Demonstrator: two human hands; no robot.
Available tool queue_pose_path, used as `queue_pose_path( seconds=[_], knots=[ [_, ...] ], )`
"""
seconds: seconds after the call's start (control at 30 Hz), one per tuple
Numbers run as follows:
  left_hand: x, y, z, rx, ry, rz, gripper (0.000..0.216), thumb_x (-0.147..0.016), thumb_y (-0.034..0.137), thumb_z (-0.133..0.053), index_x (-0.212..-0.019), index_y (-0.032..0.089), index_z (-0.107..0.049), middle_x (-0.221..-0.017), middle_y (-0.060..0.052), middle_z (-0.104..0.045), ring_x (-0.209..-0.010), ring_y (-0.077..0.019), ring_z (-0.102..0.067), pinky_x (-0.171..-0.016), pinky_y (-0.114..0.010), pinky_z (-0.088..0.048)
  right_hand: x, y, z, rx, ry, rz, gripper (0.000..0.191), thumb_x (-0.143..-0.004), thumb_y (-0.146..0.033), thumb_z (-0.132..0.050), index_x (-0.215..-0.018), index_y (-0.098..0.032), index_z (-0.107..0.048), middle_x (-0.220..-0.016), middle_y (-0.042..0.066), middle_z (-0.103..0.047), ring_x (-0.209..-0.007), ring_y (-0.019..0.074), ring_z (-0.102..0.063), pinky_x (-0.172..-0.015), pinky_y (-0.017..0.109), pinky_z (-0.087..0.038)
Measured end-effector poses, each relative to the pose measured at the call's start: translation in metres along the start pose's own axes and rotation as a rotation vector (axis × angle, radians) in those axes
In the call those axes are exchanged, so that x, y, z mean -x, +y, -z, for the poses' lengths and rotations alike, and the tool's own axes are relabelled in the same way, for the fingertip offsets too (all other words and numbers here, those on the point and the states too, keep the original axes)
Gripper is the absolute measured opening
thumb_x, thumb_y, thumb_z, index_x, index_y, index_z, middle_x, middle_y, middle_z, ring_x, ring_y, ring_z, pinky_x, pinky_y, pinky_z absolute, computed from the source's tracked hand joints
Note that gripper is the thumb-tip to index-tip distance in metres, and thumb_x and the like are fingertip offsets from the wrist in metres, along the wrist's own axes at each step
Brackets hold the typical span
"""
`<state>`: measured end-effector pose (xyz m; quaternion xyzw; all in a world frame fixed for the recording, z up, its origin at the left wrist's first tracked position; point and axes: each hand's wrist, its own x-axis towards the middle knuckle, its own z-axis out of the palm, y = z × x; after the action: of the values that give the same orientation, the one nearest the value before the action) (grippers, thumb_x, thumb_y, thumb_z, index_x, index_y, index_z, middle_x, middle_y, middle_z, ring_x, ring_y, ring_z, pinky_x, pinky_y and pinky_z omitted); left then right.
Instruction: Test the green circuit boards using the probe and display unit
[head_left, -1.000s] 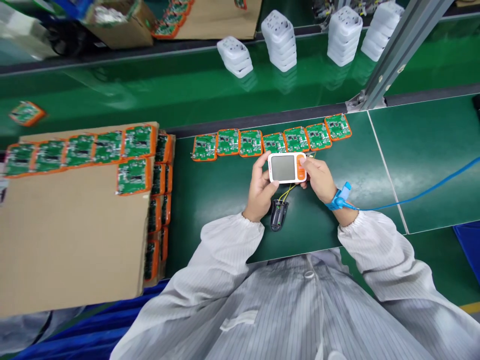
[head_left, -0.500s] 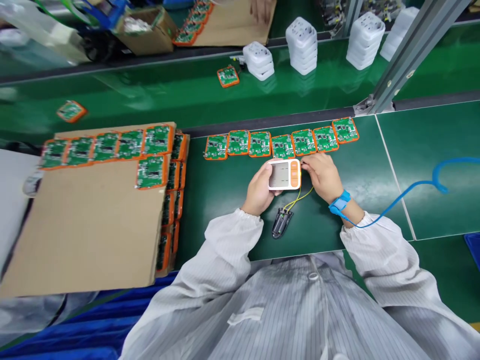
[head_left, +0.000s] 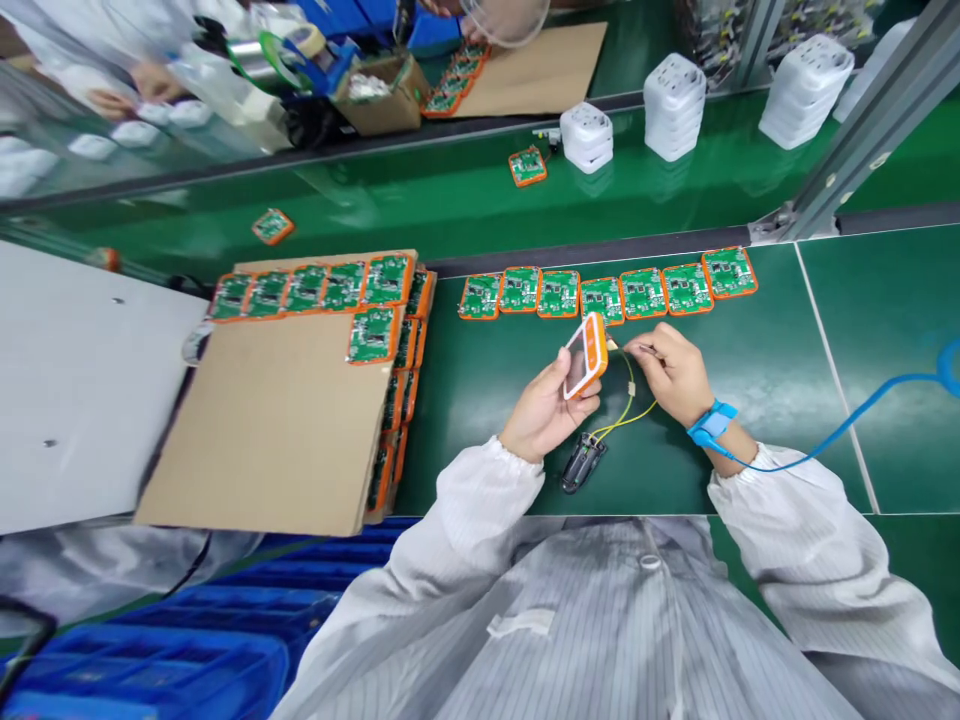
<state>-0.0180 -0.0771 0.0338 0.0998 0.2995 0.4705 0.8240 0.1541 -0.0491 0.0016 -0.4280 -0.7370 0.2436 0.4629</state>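
My left hand [head_left: 551, 400] is closed round a small white and orange device with a display [head_left: 586, 357], tilted so its orange button side faces up and right. Just right of the device, my right hand [head_left: 669, 368] pinches the thin end of a yellow wire [head_left: 637, 415]; the fingers partly cover the tip. A second wire with a small pale connector [head_left: 631, 389] runs up to the device's right edge. Both wires come from a black battery holder [head_left: 583, 463], which lies on the green bench below my hands. A blue wrist strap [head_left: 711, 424] circles my right wrist.
Several orange-framed circuit boards [head_left: 559, 293] form a row behind my hands. At left stands a cardboard-layered stack [head_left: 270, 420] with more boards. White socket-like housings [head_left: 675, 105] are piled beyond the bench, near a metal post [head_left: 855, 150]. A blue cord [head_left: 862, 402] trails right.
The device has turned from display facing up to tilted on edge. My right hand has drawn slightly away from it. The camera view has shifted left.
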Motion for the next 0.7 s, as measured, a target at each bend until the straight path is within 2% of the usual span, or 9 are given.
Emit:
queue_pose_path(
  seconds=[0.1,0.27,0.33,0.4,0.47,0.53,0.6,0.63,0.7],
  knots=[
    [0.012,0.001,-0.006,0.017,0.052,0.015,0.024,-0.093,0.03,-0.049,-0.084,0.011,-0.061,-0.059,0.001,-0.048,-0.047,-0.0052,-0.044,-0.04,-0.013,-0.036,0.002,-0.003,-0.004,-0.05,-0.058,-0.026,0.028,-0.087,-0.041,-0.058,-0.101,-0.018,-0.064,-0.077,0.002,-0.055,-0.063,0.0138,-0.049,-0.059,0.026,-0.041],
    [0.02,0.0,-0.01,0.033,0.129,0.09,0.027,-0.093,0.029,-0.049,-0.074,0.012,-0.058,-0.058,0.001,-0.047,-0.045,-0.005,-0.042,-0.039,-0.014,-0.035,0.005,-0.004,-0.008,-0.095,-0.135,-0.008,0.028,-0.093,-0.034,-0.046,-0.082,-0.017,-0.064,-0.068,0.002,-0.051,-0.061,0.0134,-0.047,-0.059,0.026,-0.039],
    [0.021,0.0,-0.009,0.039,0.144,0.083,0.027,-0.094,0.029,-0.047,-0.077,0.012,-0.059,-0.059,0.0,-0.049,-0.045,-0.0051,-0.042,-0.039,-0.014,-0.035,0.005,-0.006,-0.008,-0.113,-0.153,-0.009,0.024,-0.089,-0.038,-0.054,-0.091,-0.017,-0.064,-0.072,0.002,-0.053,-0.062,0.0132,-0.047,-0.059,0.026,-0.039],
    [0.021,-0.003,-0.007,0.044,0.169,0.099,0.026,-0.094,0.029,-0.045,-0.081,0.012,-0.06,-0.06,0.0,-0.05,-0.046,-0.0056,-0.043,-0.039,-0.014,-0.036,0.005,-0.009,-0.007,-0.121,-0.177,-0.017,0.028,-0.085,-0.041,-0.06,-0.099,-0.017,-0.063,-0.076,0.002,-0.055,-0.062,0.013,-0.048,-0.058,0.026,-0.04],
    [0.022,-0.007,-0.007,0.055,0.191,0.137,0.024,-0.093,0.028,-0.047,-0.081,0.012,-0.061,-0.06,-0.001,-0.051,-0.047,-0.006,-0.044,-0.039,-0.014,-0.036,0.005,-0.01,-0.007,-0.114,-0.188,-0.023,0.024,-0.087,-0.039,-0.057,-0.097,-0.017,-0.064,-0.075,0.002,-0.055,-0.062,0.0134,-0.048,-0.058,0.026,-0.04],
    [0.027,-0.008,-0.008,0.053,0.178,0.149,0.018,-0.088,0.028,-0.057,-0.08,0.013,-0.061,-0.061,-0.001,-0.054,-0.048,-0.0061,-0.046,-0.04,-0.014,-0.038,0.006,-0.01,-0.006,-0.087,-0.188,-0.022,0.022,-0.092,-0.032,-0.049,-0.087,-0.017,-0.065,-0.07,0.003,-0.053,-0.063,0.0142,-0.05,-0.06,0.026,-0.04],
    [0.039,0.003,-0.007,-0.02,0.163,0.077,0.018,-0.077,0.029,-0.072,-0.084,0.015,-0.064,-0.067,-0.001,-0.06,-0.052,-0.0071,-0.05,-0.043,-0.015,-0.043,0.007,-0.008,-0.006,-0.058,-0.171,-0.023,0.023,-0.092,-0.027,-0.047,-0.083,-0.017,-0.066,-0.068,0.003,-0.053,-0.064,0.0147,-0.051,-0.06,0.026,-0.04],
    [0.048,0.014,-0.004,-0.093,0.175,-0.02,0.025,-0.07,0.031,-0.078,-0.087,0.018,-0.066,-0.072,-0.001,-0.063,-0.055,-0.0084,-0.053,-0.046,-0.017,-0.046,0.007,-0.006,-0.007,-0.048,-0.157,-0.03,0.021,-0.091,-0.027,-0.049,-0.084,-0.017,-0.066,-0.068,0.003,-0.053,-0.064,0.0147,-0.051,-0.06,0.026,-0.04],
    [0.07,0.048,0.007,-0.326,0.264,-0.353,0.036,-0.062,0.035,-0.082,-0.094,0.024,-0.068,-0.086,0.001,-0.069,-0.068,-0.0127,-0.061,-0.052,-0.021,-0.052,0.008,-0.004,-0.007,-0.036,-0.123,-0.057,0.019,-0.09,-0.028,-0.052,-0.088,-0.017,-0.067,-0.07,0.003,-0.055,-0.063,0.0142,-0.051,-0.06,0.025,-0.039]
  ],
)
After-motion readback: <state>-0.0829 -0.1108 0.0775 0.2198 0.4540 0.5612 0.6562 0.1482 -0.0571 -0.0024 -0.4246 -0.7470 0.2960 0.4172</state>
